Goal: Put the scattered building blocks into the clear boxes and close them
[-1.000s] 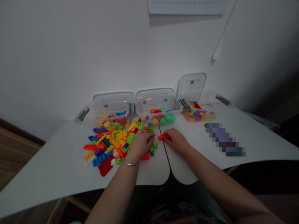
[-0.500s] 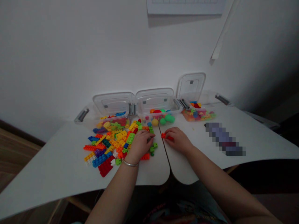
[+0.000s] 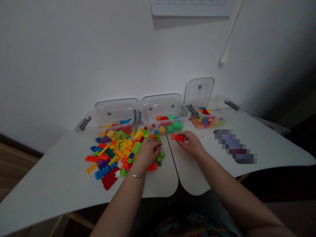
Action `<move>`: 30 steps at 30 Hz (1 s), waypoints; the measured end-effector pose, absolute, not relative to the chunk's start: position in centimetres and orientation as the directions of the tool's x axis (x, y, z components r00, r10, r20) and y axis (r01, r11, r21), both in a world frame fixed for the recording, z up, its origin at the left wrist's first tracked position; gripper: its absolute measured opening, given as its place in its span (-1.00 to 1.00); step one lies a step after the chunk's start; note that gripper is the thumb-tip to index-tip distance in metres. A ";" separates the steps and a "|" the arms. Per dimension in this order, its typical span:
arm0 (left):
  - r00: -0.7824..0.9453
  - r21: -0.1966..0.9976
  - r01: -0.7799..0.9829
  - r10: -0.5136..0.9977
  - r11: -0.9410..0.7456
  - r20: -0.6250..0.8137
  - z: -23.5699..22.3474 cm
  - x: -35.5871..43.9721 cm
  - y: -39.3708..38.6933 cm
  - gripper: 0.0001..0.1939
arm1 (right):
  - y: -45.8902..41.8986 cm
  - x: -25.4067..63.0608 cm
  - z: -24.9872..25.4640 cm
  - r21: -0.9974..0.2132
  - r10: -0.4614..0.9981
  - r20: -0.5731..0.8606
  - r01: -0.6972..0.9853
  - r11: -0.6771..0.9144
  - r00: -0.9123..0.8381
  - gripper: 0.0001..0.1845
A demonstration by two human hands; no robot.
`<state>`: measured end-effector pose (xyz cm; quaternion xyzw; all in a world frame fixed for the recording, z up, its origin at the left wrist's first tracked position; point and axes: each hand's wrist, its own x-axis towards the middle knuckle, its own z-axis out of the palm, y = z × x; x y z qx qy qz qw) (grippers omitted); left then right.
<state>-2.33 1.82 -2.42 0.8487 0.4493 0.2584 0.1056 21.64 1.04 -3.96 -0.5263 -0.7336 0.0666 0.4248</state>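
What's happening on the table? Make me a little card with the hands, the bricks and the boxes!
right hand: holds a red toy brick
left hand: at the brick pile; can't tell if it holds anything
brick pile: many colours, loose on the table
clear boxes: three, lids raised
bracelet: silver, left wrist
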 end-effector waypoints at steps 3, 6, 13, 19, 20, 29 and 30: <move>0.459 0.420 0.705 0.819 -0.571 0.343 -2.5 -2.4 1.8 -0.80 | 1.2 23.2 -2.2 -0.540 0.725 0.688 0.694 0.477 0.036 -0.79; 0.456 0.426 0.697 0.815 -0.577 0.357 -2.6 -2.4 1.9 -0.80 | 1.8 25.7 -0.1 -0.479 0.624 0.770 0.765 0.431 0.130 -0.76; 0.471 0.408 0.693 0.802 -0.594 0.369 -2.9 -2.4 2.2 -0.80 | 5.0 30.8 2.5 -0.603 0.607 0.681 0.784 0.147 0.410 -0.61; 0.462 0.416 0.706 0.818 -0.573 0.343 -2.6 -2.3 2.0 -0.80 | 7.0 32.1 3.3 -0.622 0.625 0.586 0.781 -0.061 0.516 -0.76; 0.461 0.416 0.709 0.821 -0.569 0.337 -2.5 -2.3 2.0 -0.80 | 7.2 32.1 3.2 -0.632 0.635 0.568 0.771 -0.072 0.524 -0.77; 0.469 0.413 0.699 0.810 -0.584 0.353 -2.6 -2.3 2.0 -0.80 | 8.2 32.7 1.8 -0.562 0.623 0.634 0.826 -0.035 0.458 -0.70; 0.470 0.411 0.699 0.809 -0.585 0.353 -2.6 -2.3 2.0 -0.80 | 8.2 32.6 1.7 -0.547 0.619 0.654 0.837 -0.011 0.436 -0.69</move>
